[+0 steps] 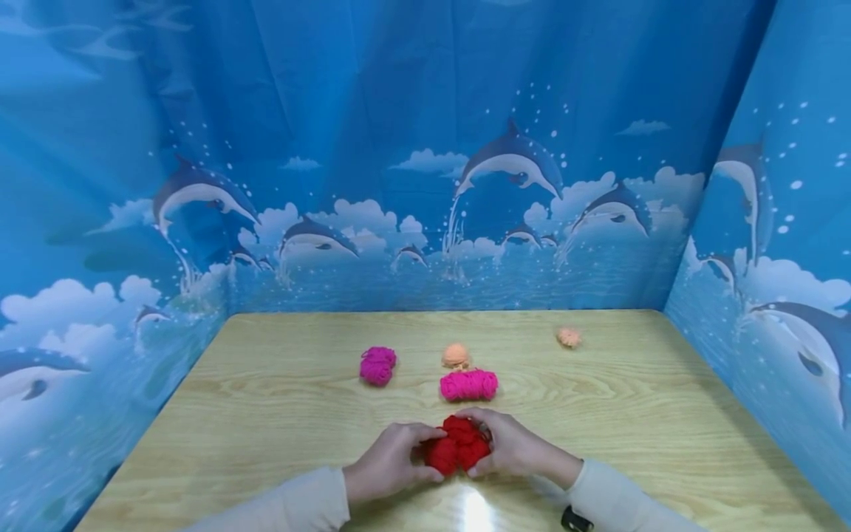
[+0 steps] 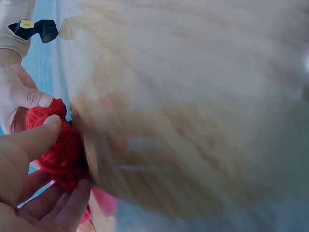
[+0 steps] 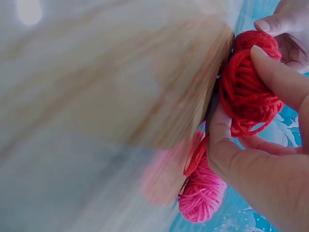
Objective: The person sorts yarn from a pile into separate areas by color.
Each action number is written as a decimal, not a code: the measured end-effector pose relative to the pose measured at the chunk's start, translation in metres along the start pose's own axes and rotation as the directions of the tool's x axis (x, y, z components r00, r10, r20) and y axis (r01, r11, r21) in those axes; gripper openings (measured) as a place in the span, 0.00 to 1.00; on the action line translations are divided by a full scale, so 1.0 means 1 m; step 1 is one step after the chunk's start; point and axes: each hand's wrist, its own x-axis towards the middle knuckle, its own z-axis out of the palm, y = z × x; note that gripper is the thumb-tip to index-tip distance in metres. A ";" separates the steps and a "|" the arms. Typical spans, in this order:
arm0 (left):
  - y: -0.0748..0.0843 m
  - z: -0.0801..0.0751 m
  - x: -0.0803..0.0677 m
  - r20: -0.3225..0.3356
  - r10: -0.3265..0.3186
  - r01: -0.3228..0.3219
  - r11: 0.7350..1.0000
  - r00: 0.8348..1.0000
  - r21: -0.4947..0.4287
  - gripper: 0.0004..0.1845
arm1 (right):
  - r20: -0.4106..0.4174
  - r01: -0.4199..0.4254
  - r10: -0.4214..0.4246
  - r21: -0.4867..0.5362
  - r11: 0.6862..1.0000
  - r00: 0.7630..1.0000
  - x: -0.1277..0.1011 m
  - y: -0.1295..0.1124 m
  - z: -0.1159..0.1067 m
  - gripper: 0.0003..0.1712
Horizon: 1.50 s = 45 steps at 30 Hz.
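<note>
Bright red yarn [image 1: 459, 443], wound in a lumpy bundle, sits at the near middle of the table between both hands. From its left side my left hand [image 1: 392, 462] grips it, thumb nearest me and fingers beyond. On the opposite side my right hand [image 1: 512, 447] holds the same bundle with curled fingers and thumb. In the right wrist view the red yarn [image 3: 253, 84] shows its wound strands, and a loose loop hangs by the fingers. The left wrist view shows the red yarn [image 2: 63, 145] between the thumb and several fingers.
Beyond the hands lie a pink yarn skein [image 1: 468, 385], a peach yarn ball [image 1: 456, 356] just behind it, and a magenta yarn bundle [image 1: 377, 366] to the left. A small peach yarn piece [image 1: 569, 338] rests far right. Dolphin-printed blue curtains [image 1: 425, 281] border the wooden table [image 1: 279, 414].
</note>
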 end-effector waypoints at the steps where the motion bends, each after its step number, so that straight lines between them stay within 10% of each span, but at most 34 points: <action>1: 0.000 -0.002 0.000 0.016 -0.013 0.013 1.000 1.000 -0.018 0.30 | -0.001 0.001 -0.001 0.001 1.000 1.000 0.000 0.000 0.000 0.43; 8: -0.003 -0.028 0.006 0.098 -0.122 0.129 0.990 0.988 -0.063 0.35 | 0.008 0.005 -0.005 0.004 1.000 1.000 0.000 0.000 0.000 0.43; 19: -0.023 -0.060 0.017 -0.101 -0.128 0.125 0.992 0.987 -0.033 0.28 | -0.002 0.000 0.000 -0.002 1.000 1.000 0.000 0.000 0.000 0.44; 31: -0.050 -0.079 0.032 -0.318 -0.256 0.259 0.965 0.913 -0.033 0.28 | -0.003 0.004 -0.004 -0.002 1.000 1.000 -0.001 0.000 0.000 0.45; 45: -0.088 -0.071 0.044 -0.362 -0.347 0.354 0.934 0.865 -0.050 0.31 | 0.005 0.008 -0.009 0.018 1.000 1.000 -0.001 0.000 0.000 0.45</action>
